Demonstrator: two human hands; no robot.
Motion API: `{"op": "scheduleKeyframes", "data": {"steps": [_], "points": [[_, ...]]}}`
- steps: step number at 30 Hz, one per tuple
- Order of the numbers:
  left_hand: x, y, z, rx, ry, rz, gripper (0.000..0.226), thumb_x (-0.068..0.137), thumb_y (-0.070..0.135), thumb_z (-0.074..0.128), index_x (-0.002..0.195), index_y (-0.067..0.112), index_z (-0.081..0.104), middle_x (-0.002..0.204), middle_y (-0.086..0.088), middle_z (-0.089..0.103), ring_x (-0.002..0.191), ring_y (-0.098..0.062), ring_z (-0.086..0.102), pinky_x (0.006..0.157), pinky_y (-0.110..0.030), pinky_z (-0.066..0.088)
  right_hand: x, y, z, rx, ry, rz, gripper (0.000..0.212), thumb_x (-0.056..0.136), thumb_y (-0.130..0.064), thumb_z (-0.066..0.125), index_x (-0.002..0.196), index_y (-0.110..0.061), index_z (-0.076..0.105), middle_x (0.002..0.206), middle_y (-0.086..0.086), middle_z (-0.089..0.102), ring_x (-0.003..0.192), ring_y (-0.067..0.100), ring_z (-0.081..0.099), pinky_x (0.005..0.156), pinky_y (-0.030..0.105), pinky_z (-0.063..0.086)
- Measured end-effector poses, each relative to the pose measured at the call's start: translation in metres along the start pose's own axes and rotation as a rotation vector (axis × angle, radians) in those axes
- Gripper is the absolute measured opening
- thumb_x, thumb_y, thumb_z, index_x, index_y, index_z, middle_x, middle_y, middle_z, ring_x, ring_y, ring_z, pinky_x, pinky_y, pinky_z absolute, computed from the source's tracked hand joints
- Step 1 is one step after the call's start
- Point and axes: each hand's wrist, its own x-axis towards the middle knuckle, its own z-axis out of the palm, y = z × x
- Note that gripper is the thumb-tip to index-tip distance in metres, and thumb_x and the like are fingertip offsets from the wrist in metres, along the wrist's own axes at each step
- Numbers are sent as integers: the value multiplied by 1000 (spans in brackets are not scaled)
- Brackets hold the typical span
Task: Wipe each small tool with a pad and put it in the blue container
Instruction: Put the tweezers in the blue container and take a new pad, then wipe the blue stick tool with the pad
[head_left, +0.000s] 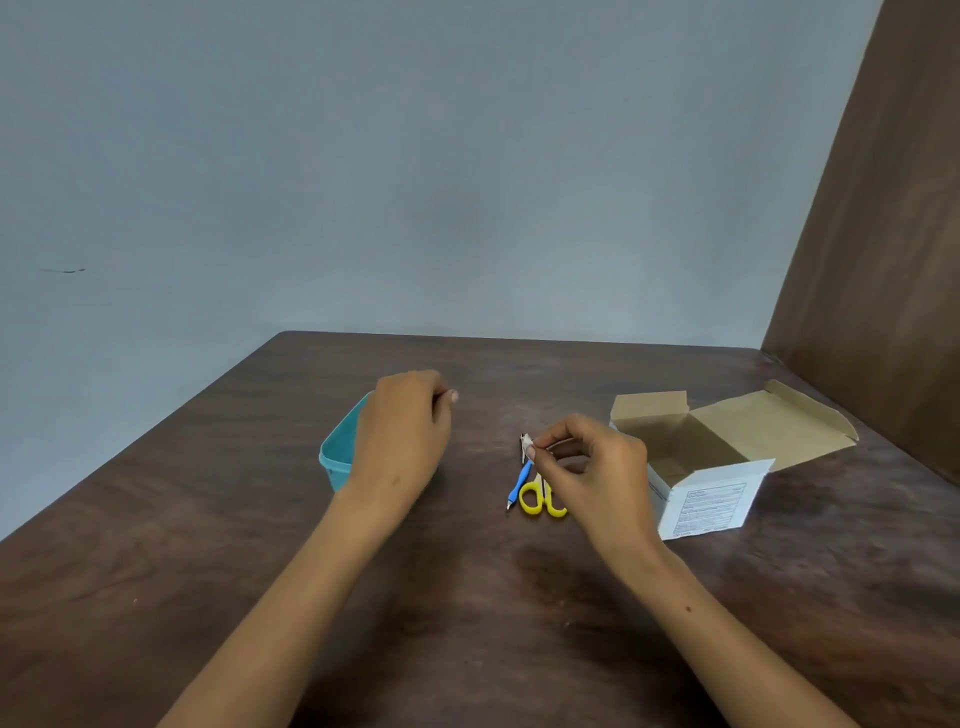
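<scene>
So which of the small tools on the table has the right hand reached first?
The small silver metal tool, farthest from the person: the right hand fingertips pinch it. The blue-handled tool and yellow-handled scissors lie untouched nearer the person.

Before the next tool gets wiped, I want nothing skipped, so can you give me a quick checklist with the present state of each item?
1. Blue container within reach, beside the left hand: ok.
2. Container's inside free for a tool: cannot tell, the left hand covers it.
3. Tools in view on the table: ok, the blue-handled tool and the yellow-handled scissors lie together.
4. Right hand gripping a tool: ok, its fingertips pinch a small metal tool.
5. Pad in hand: cannot tell.
6. Cardboard box open: ok, flaps up.
</scene>
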Motion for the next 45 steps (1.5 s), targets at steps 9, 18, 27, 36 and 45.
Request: {"op": "scheduleKeyframes", "data": {"steps": [9, 18, 27, 36, 45], "points": [[-9, 16, 40, -284, -173, -45, 12, 88, 14, 62, 81, 10, 70, 70, 0, 66, 69, -15, 62, 67, -27, 50, 7, 0, -10, -19, 125, -11, 12, 78, -13, 75, 70, -12, 67, 64, -11, 64, 69, 2, 65, 59, 11, 50], [-21, 3, 57, -197, -361, 3, 35, 86, -8, 51, 109, 11, 69, 103, -5, 70, 89, -12, 64, 81, -20, 50, 8, 1, -12, -38, 112, 18, 12, 79, -15, 75, 70, -13, 67, 66, -8, 66, 70, 4, 64, 58, 14, 51], [-18, 13, 68, -34, -543, 144, 48, 87, -4, 49, 129, 17, 56, 118, -8, 66, 107, -22, 61, 90, -34, 51, 9, 0, -13, -33, 101, 22, 12, 79, -14, 74, 70, -12, 67, 66, -8, 66, 67, 4, 65, 60, 17, 52], [-24, 6, 54, -60, -536, 152, 26, 83, 24, 69, 108, 17, 70, 91, 3, 62, 77, -6, 53, 67, -15, 41, 9, -1, -14, -45, 82, 51, 12, 80, -17, 73, 71, -13, 67, 67, -9, 66, 66, 4, 65, 60, 16, 52], [-29, 9, 47, -19, -494, 50, 29, 77, 17, 73, 105, 13, 68, 84, 2, 65, 73, -6, 58, 67, -15, 48, 9, -3, -15, -64, 52, 94, 13, 79, -17, 74, 70, -14, 66, 68, -6, 67, 65, 4, 64, 59, 14, 50]]}}
